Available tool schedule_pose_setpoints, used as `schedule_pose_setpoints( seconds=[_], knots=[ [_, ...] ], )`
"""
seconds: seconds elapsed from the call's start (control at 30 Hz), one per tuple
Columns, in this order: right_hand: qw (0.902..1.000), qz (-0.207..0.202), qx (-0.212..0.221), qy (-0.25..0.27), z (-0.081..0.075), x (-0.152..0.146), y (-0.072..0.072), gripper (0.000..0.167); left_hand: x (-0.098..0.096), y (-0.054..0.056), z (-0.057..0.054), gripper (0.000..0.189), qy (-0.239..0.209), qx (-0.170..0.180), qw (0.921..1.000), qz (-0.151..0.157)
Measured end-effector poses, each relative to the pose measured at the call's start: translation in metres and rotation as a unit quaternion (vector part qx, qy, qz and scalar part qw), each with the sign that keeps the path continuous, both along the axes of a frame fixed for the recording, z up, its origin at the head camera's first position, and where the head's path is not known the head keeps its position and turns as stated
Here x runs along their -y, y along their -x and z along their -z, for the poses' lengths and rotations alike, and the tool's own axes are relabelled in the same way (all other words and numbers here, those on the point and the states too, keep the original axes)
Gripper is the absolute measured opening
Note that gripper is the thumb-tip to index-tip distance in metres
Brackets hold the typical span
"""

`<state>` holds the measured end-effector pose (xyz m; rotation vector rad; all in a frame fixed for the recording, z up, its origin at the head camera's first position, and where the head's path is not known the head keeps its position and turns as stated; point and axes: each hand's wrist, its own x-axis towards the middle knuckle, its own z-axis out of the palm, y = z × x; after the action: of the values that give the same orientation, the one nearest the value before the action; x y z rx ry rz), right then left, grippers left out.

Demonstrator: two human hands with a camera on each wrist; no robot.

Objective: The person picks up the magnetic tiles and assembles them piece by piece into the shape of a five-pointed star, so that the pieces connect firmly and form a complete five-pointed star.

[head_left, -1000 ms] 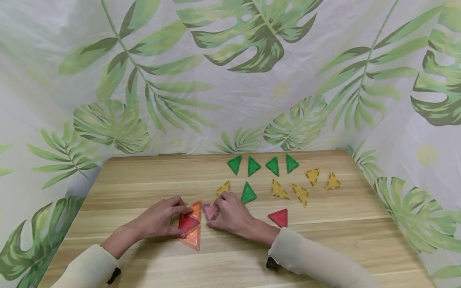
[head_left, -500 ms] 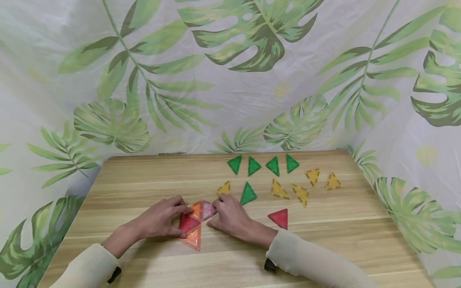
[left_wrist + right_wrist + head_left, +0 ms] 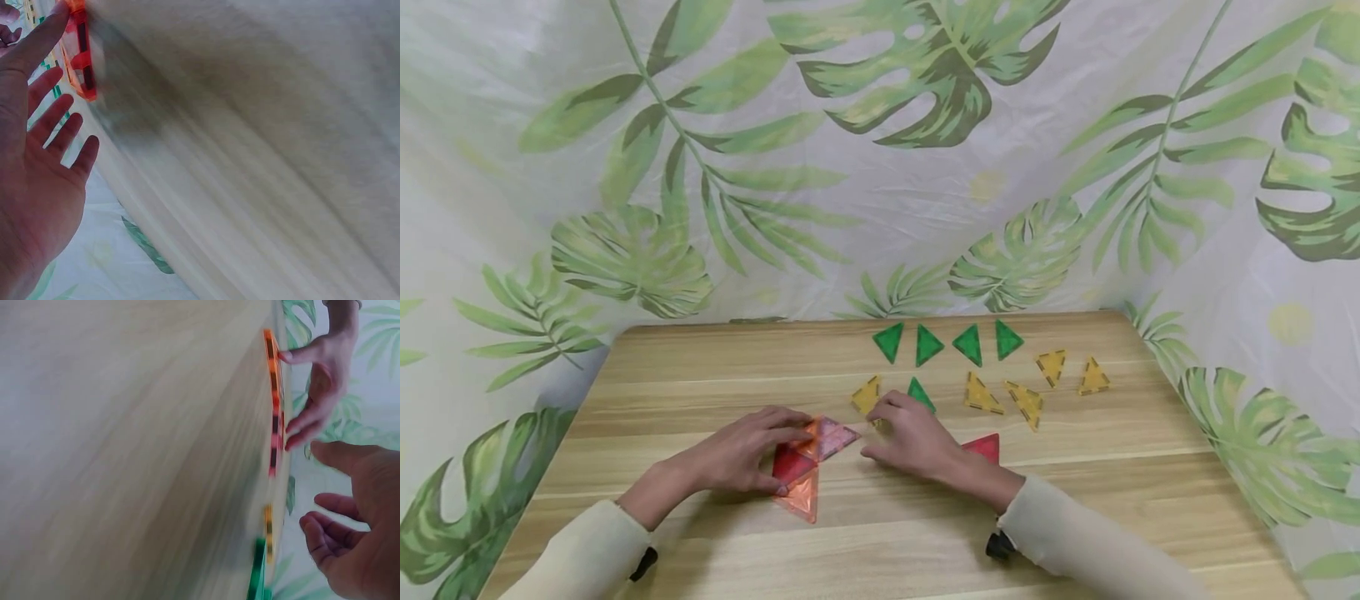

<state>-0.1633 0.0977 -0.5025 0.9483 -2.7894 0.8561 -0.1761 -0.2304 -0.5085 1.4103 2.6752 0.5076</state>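
My left hand reaches over a joined row of flat translucent triangle tiles, its thumb at the lower orange triangle tile. Its fingers lie over the upper orange triangle tile, partly hiding it. Between the orange ones sits a red triangle tile. A pale purple triangle tile lies against the upper orange one, pointing right. My right hand is just right of that tip, holding nothing. In the right wrist view its fingers are loosely bent, apart from the tiles.
Behind the right hand lie a yellow triangle tile and a partly covered green triangle tile. Several more green and yellow triangles spread across the back right of the wooden table. Another red triangle tile shows behind the right wrist.
The purple tile has moved left against the upper orange tile. My right hand has let go of it and drawn back to the right. The left fingers have shifted slightly right.
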Motion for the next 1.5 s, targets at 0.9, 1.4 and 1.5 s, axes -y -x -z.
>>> schedule_pose_setpoints(
  seconds=[0.9, 1.4, 1.5],
  knots=[
    [0.9921, -0.113, 0.027, -0.047, 0.005, -0.173, -0.007, 0.053, 0.000, 0.005, -0.005, 0.069, 0.038, 0.043, 0.9983, 0.013],
    [0.9930, -0.107, 0.033, -0.037, 0.022, -0.189, -0.012, 0.045, 0.001, 0.007, -0.002, 0.074, 0.034, 0.034, 0.9986, 0.024],
    [0.9937, -0.105, 0.026, -0.029, 0.023, -0.187, -0.013, 0.046, 0.001, 0.007, -0.003, 0.076, 0.033, 0.036, 0.9986, 0.022]
  ],
)
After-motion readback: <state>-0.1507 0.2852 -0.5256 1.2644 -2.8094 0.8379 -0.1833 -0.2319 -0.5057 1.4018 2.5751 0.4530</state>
